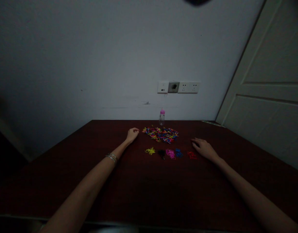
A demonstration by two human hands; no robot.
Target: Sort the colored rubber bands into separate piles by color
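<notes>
A mixed heap of small coloured rubber bands (pixel 160 134) lies on the dark red table (pixel 149 191). Just left of it rests my left hand (pixel 133 134), fingers curled in; whether anything is inside is hidden. My right hand (pixel 204 148) lies palm down on the right with fingers stretched out, holding nothing I can see. Close to its fingertips are the red bands (pixel 192 155). In a row leftward from there sit blue bands (pixel 178 152), pink bands (pixel 170 153), black bands (pixel 161 153) and yellow bands (pixel 150 150), each in a separate small pile.
Behind the heap, near the wall, stands a clear bottle with a pink cap (pixel 161 117). Sockets and a switch plate (pixel 178 87) are on the wall above it. A white panelled door (pixel 267 84) is at the right. The room is dim.
</notes>
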